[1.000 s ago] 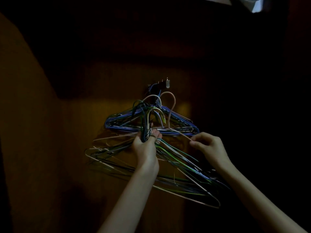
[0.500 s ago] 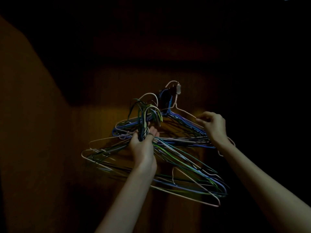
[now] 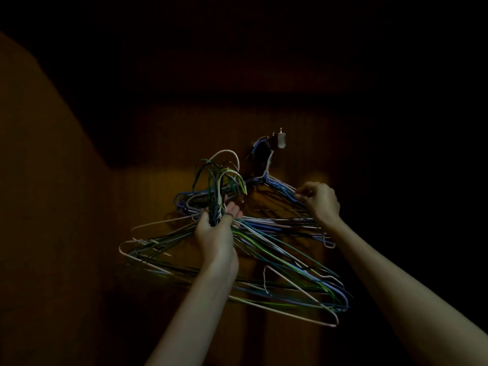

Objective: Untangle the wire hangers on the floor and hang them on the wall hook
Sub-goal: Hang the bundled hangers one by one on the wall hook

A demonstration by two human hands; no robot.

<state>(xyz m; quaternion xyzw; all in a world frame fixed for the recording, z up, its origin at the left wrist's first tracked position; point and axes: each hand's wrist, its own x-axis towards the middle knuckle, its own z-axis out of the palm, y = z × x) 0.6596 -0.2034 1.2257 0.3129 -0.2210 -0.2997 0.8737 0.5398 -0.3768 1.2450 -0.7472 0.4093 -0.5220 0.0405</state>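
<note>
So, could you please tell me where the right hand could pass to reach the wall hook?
Bare wall lies right of the wall hook, above the right hand. Crowded: the hook's left side carries hanger tops, and the bundle gripped by the left hand fills the space below.

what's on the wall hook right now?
Several hangers, mostly blue with one pale, hang from the wall hook; the right hand pinches their shoulder. Their hook ends overlap in shadow, so the count is unclear. The left hand holds a separate bundle below.
</note>
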